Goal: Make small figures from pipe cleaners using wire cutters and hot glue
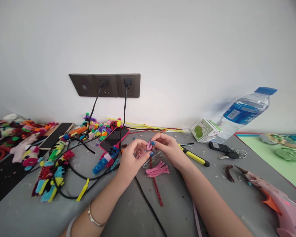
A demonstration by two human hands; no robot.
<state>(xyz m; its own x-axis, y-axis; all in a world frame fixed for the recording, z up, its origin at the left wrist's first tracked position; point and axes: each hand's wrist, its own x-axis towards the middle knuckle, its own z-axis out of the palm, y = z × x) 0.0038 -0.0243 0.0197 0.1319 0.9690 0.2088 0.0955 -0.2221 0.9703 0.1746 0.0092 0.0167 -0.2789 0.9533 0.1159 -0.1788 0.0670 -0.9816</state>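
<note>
Between the fingertips of both hands is a small pink pipe cleaner point(149, 145) bent into a loop. My left hand point(134, 156) pinches it from the left, thumb and fingers closed. From the right, the thumb and index finger of my right hand point(167, 148) grip the same loop. Just below the hands, a bundle of short pink pipe cleaner pieces point(158, 170) lies on the grey table point(128, 214). A red glittery pipe cleaner point(157, 192) runs under that bundle. Part of the loop is hidden by my fingers.
Black cables point(71, 197) cross the table from wall sockets point(105, 86). Colourful pipe cleaner figures point(49, 177) and phones point(114, 139) lie left. A yellow cutter point(194, 156), keys point(233, 154), a juice box point(204, 131), a tilted water bottle point(244, 112) and a pink glue gun point(278, 200) are right.
</note>
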